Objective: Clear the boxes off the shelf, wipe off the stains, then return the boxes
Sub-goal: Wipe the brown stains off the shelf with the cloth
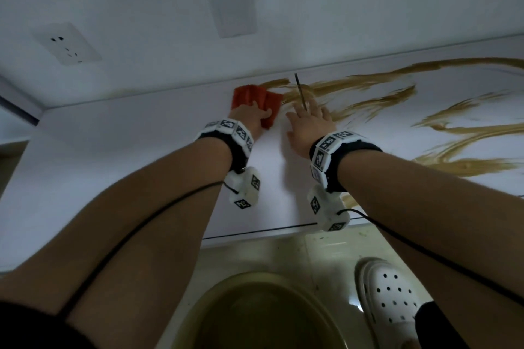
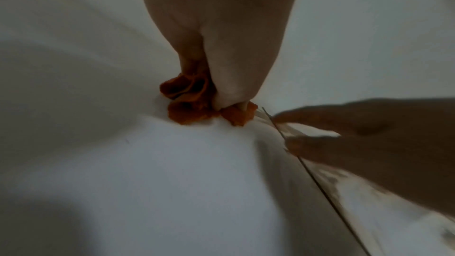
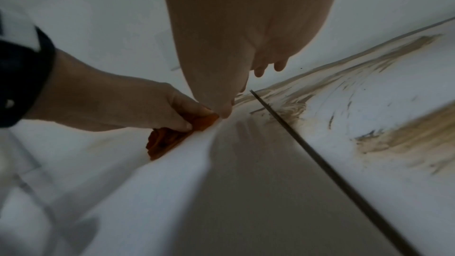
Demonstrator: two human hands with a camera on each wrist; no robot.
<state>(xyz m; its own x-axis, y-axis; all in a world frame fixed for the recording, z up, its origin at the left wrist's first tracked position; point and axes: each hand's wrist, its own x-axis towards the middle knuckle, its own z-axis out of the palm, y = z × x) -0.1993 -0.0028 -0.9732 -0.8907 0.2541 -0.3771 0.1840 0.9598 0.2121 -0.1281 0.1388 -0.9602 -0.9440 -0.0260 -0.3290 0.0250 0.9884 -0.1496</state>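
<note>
The white shelf (image 1: 141, 164) carries no boxes in any view. Brown stains (image 1: 368, 88) streak its right half, also seen in the right wrist view (image 3: 406, 139). My left hand (image 1: 251, 115) grips a bunched orange cloth (image 1: 246, 96) and presses it on the shelf near the back wall, at the left end of the stains. The cloth (image 2: 187, 108) bulges out under my fingers (image 3: 187, 122). My right hand (image 1: 307, 122) lies flat with fingers spread just to the right, over a dark seam (image 1: 300, 91) in the shelf top.
A wall socket (image 1: 66, 44) and a blank cover plate (image 1: 234, 13) sit on the wall behind. Below the shelf's front edge (image 1: 255, 232) are a brass-coloured basin (image 1: 255, 314) and my white clog (image 1: 388, 300) on the floor.
</note>
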